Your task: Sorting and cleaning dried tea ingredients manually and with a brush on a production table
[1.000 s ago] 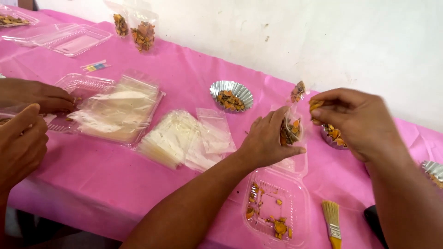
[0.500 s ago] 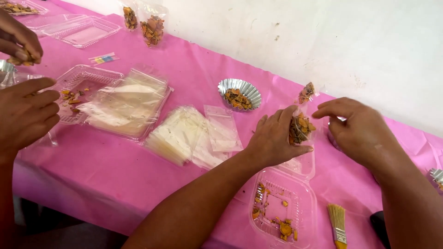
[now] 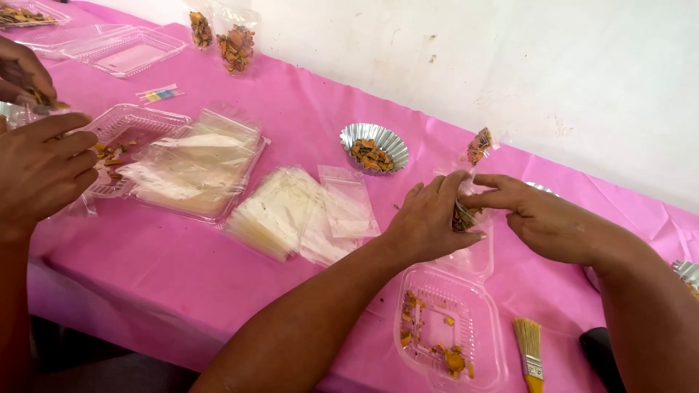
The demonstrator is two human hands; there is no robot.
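My left hand and my right hand meet over the pink tablecloth, both gripping a small clear bag filled with orange-brown dried pieces. The bag sits between my fingertips, above an open clear plastic clamshell box that holds a few orange crumbs. Left of my left hand lie loose empty clear bags and a stack of them. A fluted foil cup with orange pieces stands behind them.
Another person's hands work at the far left over a clear box. A wide container of clear bags, filled bags by the wall, a small filled bag, a brush and a dark object are about.
My right hand has come down and left to meet my left hand on the bag. The view shifted slightly; the other person's hands moved at the far left.
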